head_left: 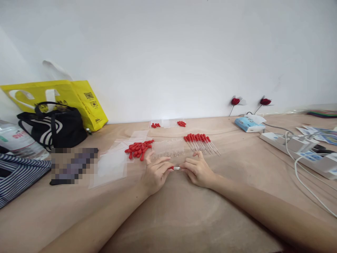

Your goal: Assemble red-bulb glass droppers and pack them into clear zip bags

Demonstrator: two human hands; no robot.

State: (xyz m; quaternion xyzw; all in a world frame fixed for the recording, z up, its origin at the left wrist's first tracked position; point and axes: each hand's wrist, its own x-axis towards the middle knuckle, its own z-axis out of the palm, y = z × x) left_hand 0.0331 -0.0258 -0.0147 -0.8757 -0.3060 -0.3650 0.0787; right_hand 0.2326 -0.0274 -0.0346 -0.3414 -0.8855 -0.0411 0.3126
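Near the middle of the table, my left hand [157,174] pinches a red rubber bulb [171,168], mostly hidden by the fingers. My right hand [198,171] is closed on a clear glass dropper tube [177,168]. The tube's visible end meets the bulb; how far it sits inside I cannot tell. Just beyond my left hand lies a heap of loose red bulbs [138,149]. A row of bare glass tubes [168,148] lies beyond both hands. To its right, several droppers with red bulbs on their tubes [201,142] lie side by side.
Clear plastic bags [112,163] lie left of the bulbs. Against the wall are more bagged bulbs and tubes [170,123]. A black bag [60,128] and a yellow bag [96,107] stand left. At right are a tissue pack [246,124] and a power strip [280,146] with cables.
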